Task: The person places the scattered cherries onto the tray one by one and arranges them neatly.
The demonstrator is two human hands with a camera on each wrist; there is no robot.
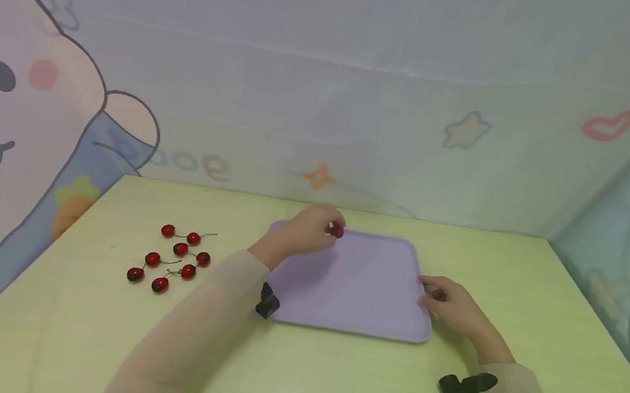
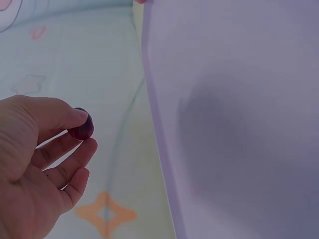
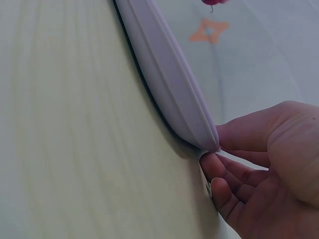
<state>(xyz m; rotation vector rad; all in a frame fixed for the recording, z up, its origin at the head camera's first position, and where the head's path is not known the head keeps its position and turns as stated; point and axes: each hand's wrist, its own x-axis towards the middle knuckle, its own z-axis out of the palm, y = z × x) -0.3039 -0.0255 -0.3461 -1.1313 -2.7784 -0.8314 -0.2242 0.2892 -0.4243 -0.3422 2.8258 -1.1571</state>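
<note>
Between thumb and fingers my left hand [image 1: 308, 229] pinches a dark red cherry [image 1: 337, 230], held over the far side of a lilac tray [image 1: 363, 286]. The left wrist view shows that cherry [image 2: 83, 128] at the fingertips, apart from the tray's rim [image 2: 162, 144]. My right hand [image 1: 457, 307] grips the tray's right edge. In the right wrist view, its thumb meets the rim [image 3: 192, 94] from above and its fingers lie under it. To the left, several red cherries [image 1: 180, 248] with thin stems lie loosely grouped on the table.
A pale yellow-green table [image 1: 329, 380] carries the tray and the loose cherries. Behind it hangs a printed cloth [image 1: 326, 94] with a cartoon bear [image 1: 23, 92] at the left. Dark wrist devices [image 1: 465, 387] sit on both sleeves.
</note>
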